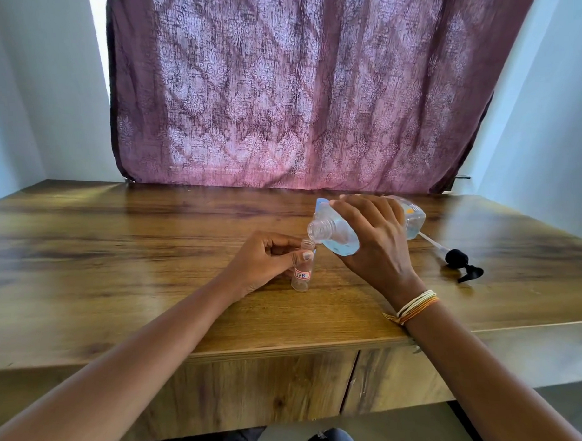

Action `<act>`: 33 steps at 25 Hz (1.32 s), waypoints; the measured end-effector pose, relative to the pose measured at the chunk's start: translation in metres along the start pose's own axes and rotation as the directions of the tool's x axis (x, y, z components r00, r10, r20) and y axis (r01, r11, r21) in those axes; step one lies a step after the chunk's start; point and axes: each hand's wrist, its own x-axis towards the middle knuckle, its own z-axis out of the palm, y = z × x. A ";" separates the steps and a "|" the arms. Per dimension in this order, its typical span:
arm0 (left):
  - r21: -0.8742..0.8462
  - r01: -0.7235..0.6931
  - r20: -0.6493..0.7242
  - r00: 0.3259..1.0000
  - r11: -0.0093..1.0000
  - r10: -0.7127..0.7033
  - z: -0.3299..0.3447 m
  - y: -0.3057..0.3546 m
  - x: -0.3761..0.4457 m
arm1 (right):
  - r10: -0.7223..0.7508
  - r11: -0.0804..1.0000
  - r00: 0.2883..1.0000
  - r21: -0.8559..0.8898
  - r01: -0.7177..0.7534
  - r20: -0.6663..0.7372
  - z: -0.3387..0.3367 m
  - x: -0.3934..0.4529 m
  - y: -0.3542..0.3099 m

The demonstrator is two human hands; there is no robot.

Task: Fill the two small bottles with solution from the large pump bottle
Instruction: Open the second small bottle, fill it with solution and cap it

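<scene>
A small clear bottle (303,269) labelled "7B" is held upright on the wooden table (119,259) by the left hand (264,262). The large bottle (349,228), uncapped and part-filled with blue liquid, is tipped by the right hand (376,240), its mouth set just above the small bottle's opening. The black pump head (462,263) is laid on the table to the right.

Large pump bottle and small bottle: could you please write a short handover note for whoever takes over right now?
Left hand pinches the small bottle labelled 7B, upright on the wooden table.
Right hand grips the large bottle, tipped with its open neck at the small bottle's mouth.
Pump head is off, lying on the table to the right.
Done: pump removed, pour set up.
Left: 7B looks empty; fill it. A second small bottle is not in view.
</scene>
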 end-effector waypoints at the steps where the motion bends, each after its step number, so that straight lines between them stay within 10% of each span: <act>1: -0.005 0.004 0.001 1.000 1.000 -0.004 0.000 0.000 0.000 | 0.000 1.000 1.000 -0.006 0.000 0.003 0.000 0.000 0.000; 33: 0.027 0.019 0.004 1.000 0.999 -0.019 -0.001 0.005 -0.002 | -0.047 0.995 0.996 -0.092 0.040 -0.071 0.001 0.000 0.001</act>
